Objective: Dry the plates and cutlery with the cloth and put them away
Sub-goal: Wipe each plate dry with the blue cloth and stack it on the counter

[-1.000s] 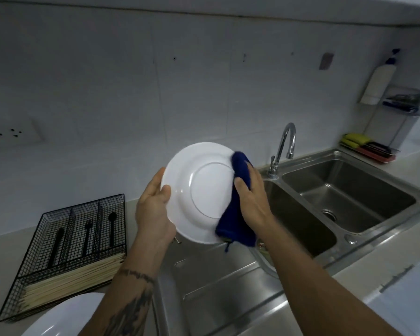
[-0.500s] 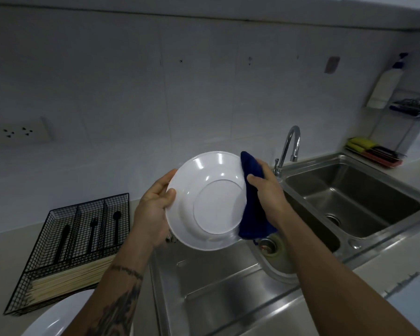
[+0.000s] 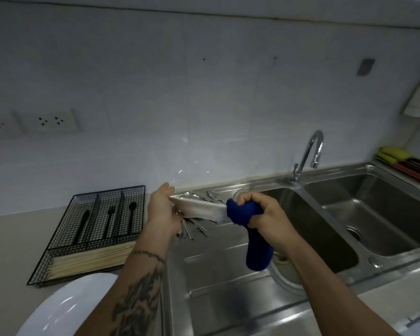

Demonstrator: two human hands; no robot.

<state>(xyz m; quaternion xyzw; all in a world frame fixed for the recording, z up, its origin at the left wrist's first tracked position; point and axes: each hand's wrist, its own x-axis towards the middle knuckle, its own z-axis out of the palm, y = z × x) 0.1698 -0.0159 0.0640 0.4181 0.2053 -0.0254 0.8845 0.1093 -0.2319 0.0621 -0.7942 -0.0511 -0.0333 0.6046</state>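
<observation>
Plate (image 3: 199,210) edge-on above drainboard (image 3: 228,263), over loose cutlery (image 3: 192,227). Left hand (image 3: 161,209) gripping left rim; right hand (image 3: 264,214) clenching cloth (image 3: 244,214) against right rim. Best: rotate plate steadily, wipe full rim.

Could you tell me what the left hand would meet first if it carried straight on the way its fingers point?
Probably the white tiled wall; the left hand points up and away past the plate, though depth is unclear.
</observation>
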